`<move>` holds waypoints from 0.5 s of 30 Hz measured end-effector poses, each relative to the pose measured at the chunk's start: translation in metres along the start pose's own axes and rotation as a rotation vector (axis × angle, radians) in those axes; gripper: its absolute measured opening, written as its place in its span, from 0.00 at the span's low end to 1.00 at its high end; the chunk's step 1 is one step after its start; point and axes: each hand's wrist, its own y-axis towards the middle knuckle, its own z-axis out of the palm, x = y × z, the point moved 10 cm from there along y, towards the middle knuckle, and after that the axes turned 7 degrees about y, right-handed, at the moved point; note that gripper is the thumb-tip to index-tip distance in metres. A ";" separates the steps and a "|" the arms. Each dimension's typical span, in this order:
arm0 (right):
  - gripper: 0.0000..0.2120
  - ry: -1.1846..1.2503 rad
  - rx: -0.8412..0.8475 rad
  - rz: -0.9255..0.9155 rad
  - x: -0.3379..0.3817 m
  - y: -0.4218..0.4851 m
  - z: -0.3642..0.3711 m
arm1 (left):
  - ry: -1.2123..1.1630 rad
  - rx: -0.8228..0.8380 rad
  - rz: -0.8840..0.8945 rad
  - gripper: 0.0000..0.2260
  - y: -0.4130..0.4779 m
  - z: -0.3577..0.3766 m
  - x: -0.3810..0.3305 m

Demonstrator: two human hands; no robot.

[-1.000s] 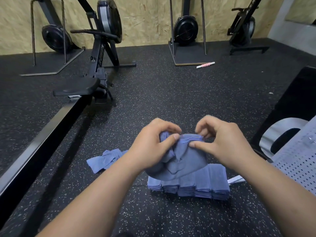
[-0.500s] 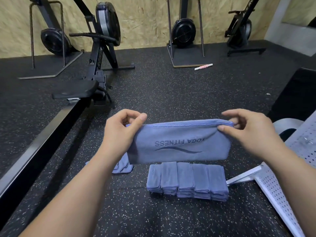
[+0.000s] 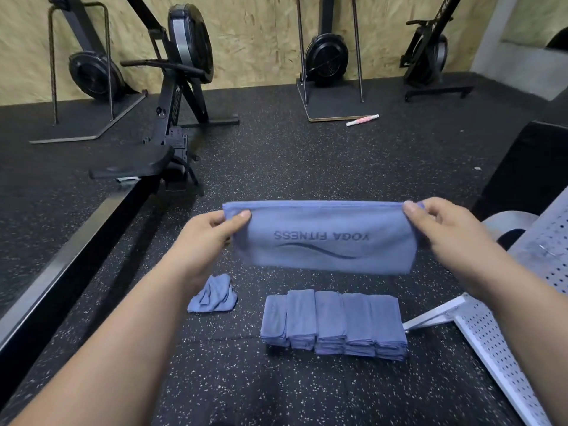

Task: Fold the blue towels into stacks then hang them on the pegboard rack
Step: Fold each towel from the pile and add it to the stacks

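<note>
Speckled rubber floor (image 3: pixel 276 167) is spreading under me. My left hand (image 3: pixel 212 238) and right hand (image 3: pixel 442 232) are pinching the top corners of a blue towel (image 3: pixel 322 241), holding it taut between them. It is hanging limp and light, I judge. Folded stacks (image 3: pixel 332 324) are sitting below.

A black rowing machine (image 3: pixel 176 118) stands beyond the left fingers (image 3: pixel 215 217). A pink-and-white stick (image 3: pixel 362 120) lies well beyond the right fingers (image 3: pixel 431 210).
</note>
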 end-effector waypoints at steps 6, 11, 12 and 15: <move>0.19 0.004 -0.269 -0.001 -0.002 -0.004 -0.002 | -0.033 -0.244 0.113 0.17 -0.008 0.004 -0.022; 0.18 0.328 -0.184 0.201 -0.024 -0.002 0.013 | -0.045 -0.246 -0.012 0.22 -0.001 0.010 -0.002; 0.17 0.357 -0.149 0.245 -0.030 0.000 0.016 | -0.030 -0.246 -0.035 0.20 0.000 0.010 0.002; 0.20 0.438 -0.050 0.338 -0.048 0.006 0.022 | 0.005 -0.246 -0.094 0.08 0.005 0.006 0.016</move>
